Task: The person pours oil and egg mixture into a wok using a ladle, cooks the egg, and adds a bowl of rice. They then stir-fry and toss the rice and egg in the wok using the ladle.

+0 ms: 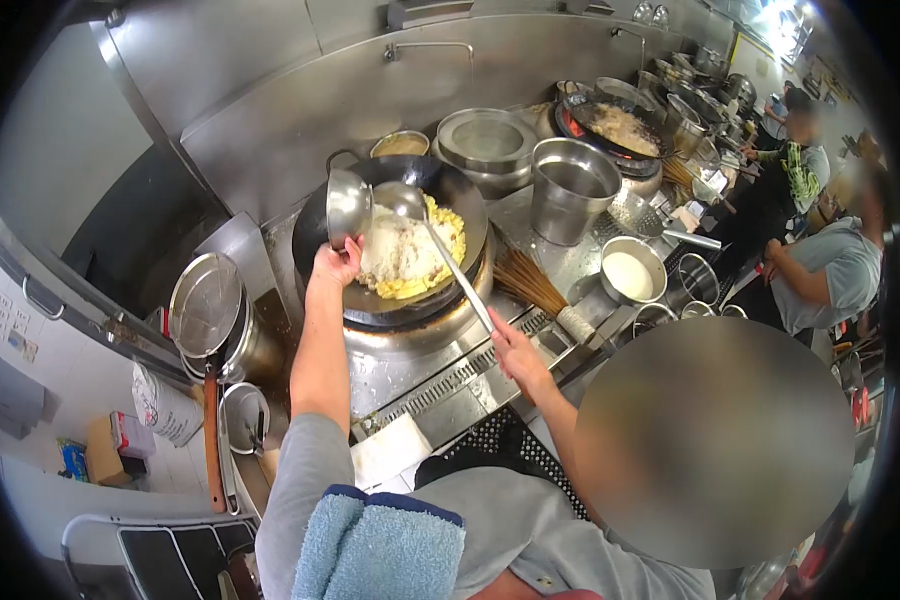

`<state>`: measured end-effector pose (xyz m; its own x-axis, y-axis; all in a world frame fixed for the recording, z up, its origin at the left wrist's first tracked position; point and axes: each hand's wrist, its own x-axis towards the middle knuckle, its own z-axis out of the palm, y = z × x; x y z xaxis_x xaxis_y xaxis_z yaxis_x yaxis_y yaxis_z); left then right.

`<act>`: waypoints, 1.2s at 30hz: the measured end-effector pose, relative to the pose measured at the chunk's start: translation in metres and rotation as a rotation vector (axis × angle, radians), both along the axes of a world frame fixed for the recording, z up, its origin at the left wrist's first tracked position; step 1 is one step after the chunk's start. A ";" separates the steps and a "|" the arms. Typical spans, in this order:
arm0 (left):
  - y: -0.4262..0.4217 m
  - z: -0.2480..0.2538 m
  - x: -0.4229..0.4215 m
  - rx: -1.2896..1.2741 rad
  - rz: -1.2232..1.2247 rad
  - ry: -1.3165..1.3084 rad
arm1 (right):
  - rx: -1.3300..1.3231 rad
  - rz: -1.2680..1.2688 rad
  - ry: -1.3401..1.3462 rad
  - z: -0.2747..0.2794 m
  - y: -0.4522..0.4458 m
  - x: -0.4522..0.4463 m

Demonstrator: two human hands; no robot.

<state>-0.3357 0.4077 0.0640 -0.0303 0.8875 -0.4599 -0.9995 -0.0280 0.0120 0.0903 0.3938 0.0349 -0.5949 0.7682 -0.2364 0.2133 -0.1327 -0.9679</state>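
My left hand [338, 264] is closed on the rim of a metal bowl [349, 205], which is tipped on its side over the wok [313, 235]. Inside the wok lies scrambled egg [448, 238] with a white heap, seemingly rice [395, 258], against it. My right hand [515, 352] wraps around the end of a long-handled ladle [460, 275]. The ladle's round head is over the food, close beside the bowl's mouth. Steam or glare blurs part of the white heap.
A bamboo brush [530, 284] and a tall steel pot [570, 195] stand right of the wok. Farther right are a pan of white liquid [630, 275] and another wok [618, 128]. A strainer [206, 305] rests at left. Other people [830, 270] stand at right.
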 end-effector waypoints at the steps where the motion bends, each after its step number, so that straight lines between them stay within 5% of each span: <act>1: 0.004 0.001 0.006 0.006 0.033 -0.014 | 0.004 0.008 0.011 0.000 0.001 0.000; 15: 0.017 -0.008 0.019 0.085 -0.026 -0.231 | 0.378 0.076 -0.382 0.027 0.007 0.049; 24: 0.016 -0.001 0.017 0.193 -0.142 -0.214 | 0.394 -0.056 -0.227 0.002 0.010 0.040; 36: -0.001 0.011 0.005 0.262 -0.057 -0.307 | 0.498 0.098 -0.335 0.064 0.005 0.071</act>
